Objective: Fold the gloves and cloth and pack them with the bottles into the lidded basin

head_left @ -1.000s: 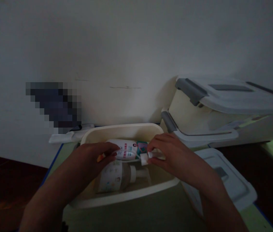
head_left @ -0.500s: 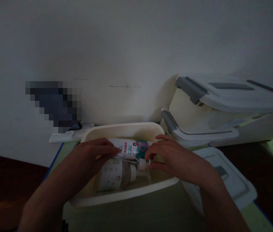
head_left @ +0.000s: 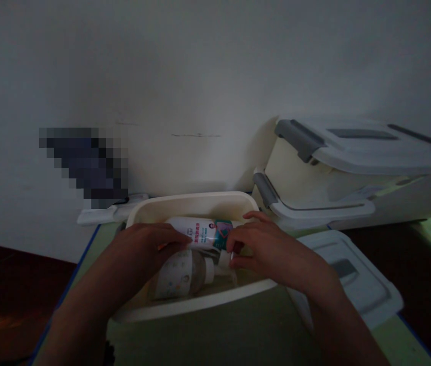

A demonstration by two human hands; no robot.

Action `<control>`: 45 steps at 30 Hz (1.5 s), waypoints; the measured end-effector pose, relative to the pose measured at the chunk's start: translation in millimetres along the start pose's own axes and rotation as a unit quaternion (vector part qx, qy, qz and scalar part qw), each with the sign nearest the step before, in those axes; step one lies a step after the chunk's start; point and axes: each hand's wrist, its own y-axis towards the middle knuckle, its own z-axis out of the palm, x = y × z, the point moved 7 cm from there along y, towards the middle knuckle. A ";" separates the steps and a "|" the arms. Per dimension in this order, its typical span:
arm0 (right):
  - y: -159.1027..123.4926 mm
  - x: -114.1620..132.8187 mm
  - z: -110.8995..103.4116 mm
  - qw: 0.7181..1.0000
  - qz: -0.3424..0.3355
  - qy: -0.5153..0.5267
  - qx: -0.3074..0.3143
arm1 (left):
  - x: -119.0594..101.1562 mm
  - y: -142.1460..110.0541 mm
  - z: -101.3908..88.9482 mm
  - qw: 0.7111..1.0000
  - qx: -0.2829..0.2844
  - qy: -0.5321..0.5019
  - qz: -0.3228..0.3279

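A cream plastic bin (head_left: 196, 198) holds a white bottle with red print and a green label (head_left: 204, 232) and a clear pump bottle (head_left: 177, 277), both lying on their sides. Over its left half, my left hand (head_left: 149, 246) has its thumb and fingertips pinched on one end of a thin white cord (head_left: 210, 250). At the right, my right hand (head_left: 259, 241) pinches a small white block-like piece (head_left: 225, 258) beside the pump head; its little finger is lifted. The cord appears to run between both hands, though the fingers partly cover its ends.
Right of the bin lies a pale lid with a grey handle (head_left: 368, 284). Behind it stand stacked cream storage boxes with grey latches (head_left: 307, 178). A pixelated dark device (head_left: 89, 168) leans at the left by the wall. The green table (head_left: 215, 335) has blue edging.
Both hands have lowered slightly into the bin, bringing the cord and white piece down between the two bottles. My left fingers have flattened, and my right little finger has lifted.
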 end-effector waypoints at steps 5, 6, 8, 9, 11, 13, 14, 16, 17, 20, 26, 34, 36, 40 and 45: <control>-5.4 -0.6 -8.2 0.999 -0.043 -0.003 -0.023 | -2.4 0.3 -5.5 0.998 -0.056 -0.009 0.042; -6.4 -1.0 -10.0 0.999 -0.046 0.001 -0.029 | -3.8 -0.2 -6.3 0.997 -0.062 -0.010 0.052; -6.8 -2.9 -12.2 0.998 -0.038 0.007 -0.041 | -6.2 -1.0 -7.4 0.996 -0.067 -0.004 0.059; -6.2 -4.1 -12.3 0.998 -0.032 0.006 -0.045 | -7.2 -1.0 -7.7 0.996 -0.069 0.002 0.058; -3.3 -5.7 -10.2 0.999 -0.024 0.000 -0.041 | -8.7 -0.6 -7.4 0.997 -0.063 0.019 0.050; 0.7 -7.5 -8.0 0.999 -0.017 -0.004 -0.036 | -9.2 0.4 -5.0 0.997 -0.044 0.045 0.035; 2.7 -8.6 -7.3 0.999 -0.011 -0.003 -0.033 | -9.2 0.8 -3.6 0.997 -0.032 0.061 0.027; 5.8 -9.9 -7.6 0.999 -0.004 0.001 -0.032 | -9.8 1.6 -1.0 0.995 -0.010 0.094 0.017; 6.7 -9.9 -8.2 0.999 -0.002 0.003 -0.034 | -10.4 2.0 -0.1 0.994 -0.003 0.107 0.015; 6.7 -7.5 -9.6 0.999 -0.008 0.000 -0.037 | -10.6 2.9 1.8 0.992 0.014 0.129 0.002; 0.1 -2.8 -15.6 0.997 -0.032 0.020 -0.064 | -4.4 -0.4 -5.1 0.996 -0.026 0.080 -0.008; 1.5 -5.3 -7.1 0.999 -0.026 -0.001 -0.023 | 2.3 3.7 -9.9 0.982 -0.085 0.162 0.046; 3.1 -4.9 -2.4 1.000 -0.030 -0.005 -0.003 | 0.8 4.8 -8.2 0.978 -0.080 0.183 0.055; 3.3 -2.1 -1.7 0.998 -0.054 0.009 0.008 | -0.7 3.3 -9.6 0.979 -0.084 0.180 0.049; 3.7 -4.9 -1.9 0.999 -0.033 0.011 0.010 | -3.9 1.8 -10.1 0.976 -0.076 0.197 0.050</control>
